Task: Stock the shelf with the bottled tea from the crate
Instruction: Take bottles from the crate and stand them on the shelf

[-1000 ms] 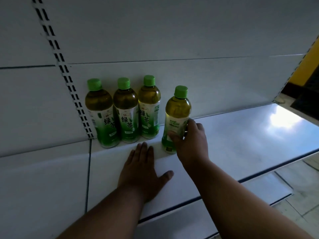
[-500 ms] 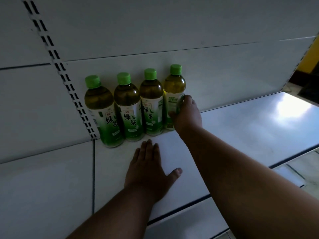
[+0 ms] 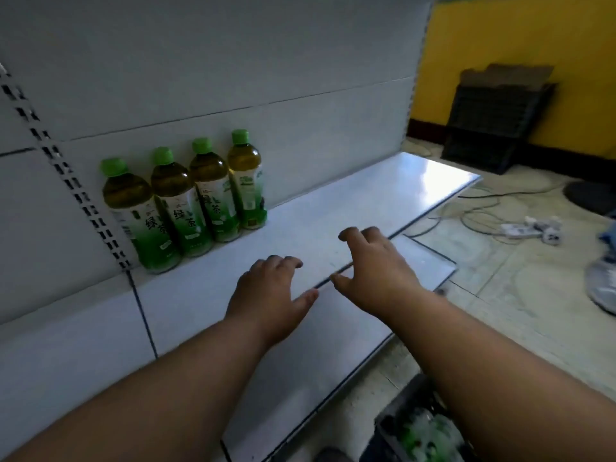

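Several green-capped tea bottles stand in a row against the back panel of the white shelf, at its left end; the rightmost bottle has its label turned away. My left hand hovers over the shelf's front part, fingers loosely curled and empty. My right hand is to the right of it, above the shelf's front edge, fingers apart and empty, well clear of the bottles. A dark crate with green-capped bottles sits on the floor at the bottom right, partly hidden by my right forearm.
A slotted upright runs down the back panel left of the bottles. A lower shelf sticks out below. On the floor to the right lie cables and a power strip, a person's shoe, and black crates against the yellow wall.
My right hand let go of the fourth bottle, now standing in the row, and drew back to the shelf's front edge. My left hand lifted off the shelf. The view turned right.
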The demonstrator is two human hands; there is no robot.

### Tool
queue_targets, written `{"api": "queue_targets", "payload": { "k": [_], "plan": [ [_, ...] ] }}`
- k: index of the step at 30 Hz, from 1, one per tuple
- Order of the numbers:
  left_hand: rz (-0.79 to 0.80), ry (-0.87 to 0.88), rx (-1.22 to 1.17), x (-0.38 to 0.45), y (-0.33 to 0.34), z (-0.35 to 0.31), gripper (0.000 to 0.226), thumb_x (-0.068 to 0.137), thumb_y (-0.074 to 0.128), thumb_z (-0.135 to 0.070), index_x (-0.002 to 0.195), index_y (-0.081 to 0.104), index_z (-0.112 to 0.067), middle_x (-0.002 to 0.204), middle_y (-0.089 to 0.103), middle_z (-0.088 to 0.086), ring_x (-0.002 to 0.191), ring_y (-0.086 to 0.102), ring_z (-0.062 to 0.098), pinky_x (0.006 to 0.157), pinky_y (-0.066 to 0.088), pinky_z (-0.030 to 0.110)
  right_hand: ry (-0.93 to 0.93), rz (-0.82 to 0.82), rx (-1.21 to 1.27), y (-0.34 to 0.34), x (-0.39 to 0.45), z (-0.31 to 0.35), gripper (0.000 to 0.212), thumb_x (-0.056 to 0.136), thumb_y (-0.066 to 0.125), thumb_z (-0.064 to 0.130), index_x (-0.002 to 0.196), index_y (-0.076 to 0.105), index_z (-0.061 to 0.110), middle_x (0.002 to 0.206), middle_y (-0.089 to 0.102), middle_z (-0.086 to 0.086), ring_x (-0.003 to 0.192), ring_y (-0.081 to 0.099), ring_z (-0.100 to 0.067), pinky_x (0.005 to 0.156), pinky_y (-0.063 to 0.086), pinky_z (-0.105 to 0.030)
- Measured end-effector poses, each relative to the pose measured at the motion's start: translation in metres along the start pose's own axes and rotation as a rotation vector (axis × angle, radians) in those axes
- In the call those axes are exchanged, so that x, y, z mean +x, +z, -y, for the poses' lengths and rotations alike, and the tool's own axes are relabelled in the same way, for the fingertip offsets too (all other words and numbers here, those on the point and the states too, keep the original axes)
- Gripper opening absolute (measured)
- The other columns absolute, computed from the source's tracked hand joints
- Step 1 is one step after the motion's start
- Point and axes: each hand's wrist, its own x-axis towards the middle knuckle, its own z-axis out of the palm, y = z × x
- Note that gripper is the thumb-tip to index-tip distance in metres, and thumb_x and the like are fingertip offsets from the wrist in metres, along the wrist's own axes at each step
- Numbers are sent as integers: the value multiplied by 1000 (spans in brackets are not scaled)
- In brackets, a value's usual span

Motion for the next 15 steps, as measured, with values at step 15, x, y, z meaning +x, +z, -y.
{"api": "queue_targets", "payload": {
  "k": [15],
  "plan": [
    [307, 509, 82, -139, 99, -173, 69, 84, 45, -72, 137, 43, -28, 132, 52, -3, 122, 46, 22, 100, 37, 41, 652, 53, -110, -48, -252, -144, 65, 81, 70, 50, 130, 41, 19, 128, 46, -10, 117, 48, -33, 91, 47, -45]
  ]
}}
